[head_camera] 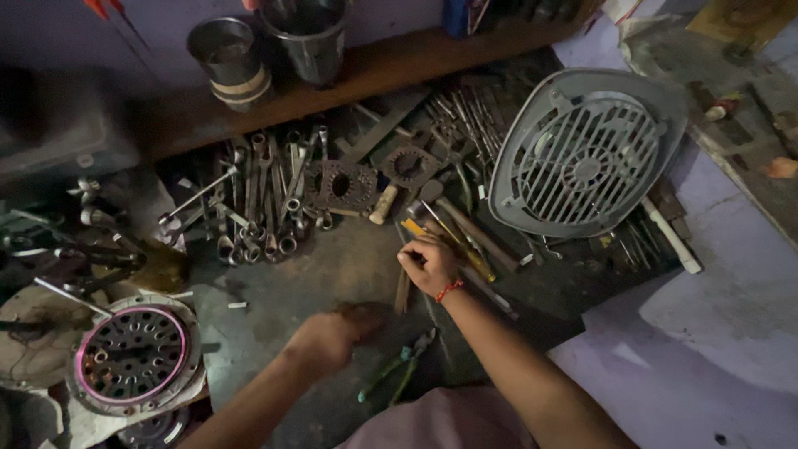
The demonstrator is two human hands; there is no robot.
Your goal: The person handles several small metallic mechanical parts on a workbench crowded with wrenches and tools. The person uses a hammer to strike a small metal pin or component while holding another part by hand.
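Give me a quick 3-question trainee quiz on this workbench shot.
1. True or false: the grey fan grille lies to the right of the spanners.
2. Which hand wears a red wristband? A) left B) right C) neither
3. Fill in: the right hand reaches among tools near a yellow-handled ____.

Key: 1 true. 2 B. 3 screwdriver. The left hand is blurred low over the floor, near green-handled pliers; whether its fingers hold anything cannot be told.
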